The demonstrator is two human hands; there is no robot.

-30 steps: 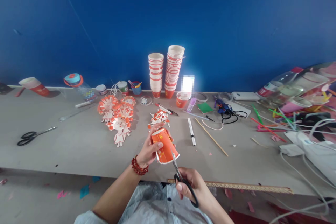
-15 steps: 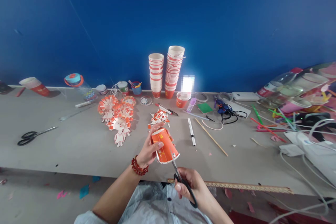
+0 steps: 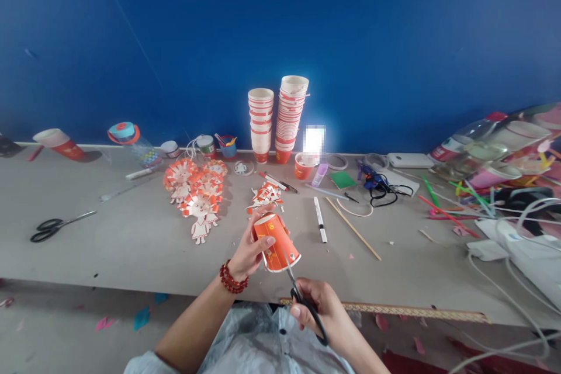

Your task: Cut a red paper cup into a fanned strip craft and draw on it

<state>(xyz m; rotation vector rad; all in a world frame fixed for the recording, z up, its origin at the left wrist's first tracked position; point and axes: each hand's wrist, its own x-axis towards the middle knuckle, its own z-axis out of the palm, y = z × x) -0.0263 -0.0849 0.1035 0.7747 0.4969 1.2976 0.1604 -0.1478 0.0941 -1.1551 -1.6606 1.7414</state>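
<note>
In my left hand (image 3: 250, 248) is an orange paper cup (image 3: 279, 246), tilted with its white rim toward me; the thumb presses on its side and the other fingers wrap behind it. A few slits run up the cup wall from the rim. My right hand (image 3: 319, 308) grips black-handled scissors (image 3: 310, 311), whose blades meet the cup at its rim. Just beyond the cup lies a heap of orange and white paper scraps (image 3: 265, 194). Left of it, several paper lion figures (image 3: 200, 207) with fringed orange manes lie overlapping on the table.
Two tall stacks of paper cups (image 3: 261, 128) stand against the blue wall. A white marker (image 3: 319, 220) and a wooden stick (image 3: 353, 229) lie to the right. Other scissors (image 3: 50, 228) rest far left. Cables and a power strip (image 3: 526, 251) crowd the right side.
The cup has shifted very slightly to the right in my left hand. The scissors stay at its rim, with their handles almost unmoved.
</note>
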